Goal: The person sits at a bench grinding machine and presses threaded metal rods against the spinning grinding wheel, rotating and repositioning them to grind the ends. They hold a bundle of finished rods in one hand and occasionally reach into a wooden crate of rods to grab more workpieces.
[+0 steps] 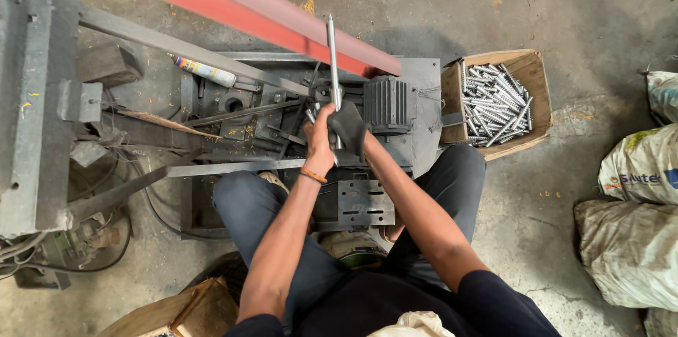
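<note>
Both forearms reach out from the dark-sleeved shoulders at the bottom edge of the view, over knees spread to either side of a low grey machine (353, 203) on the concrete floor (537, 19), a seat that keeps the work close between the legs. The left hand (319, 141), bare with an orange band at the wrist, is curled shut around the lower end of a long steel rod (332, 62) that stands up and away from the person. The right hand (347, 132) wears a dark glove or cloth and is wrapped closed on the same rod just beside the left, so the two share the load and the padding sits where metal meets palm. The rod's foot is among the machine's dark clamps, next to a ribbed electric motor (387, 104); how it seats there is hidden by the hands. A cardboard box (537, 72) of short threaded steel pieces (494, 104) lies off the machine's right edge, within arm's reach. A spray can (205, 71) rests near its far left corner, and filled sacks (635, 203) stand well apart on the right.
</note>
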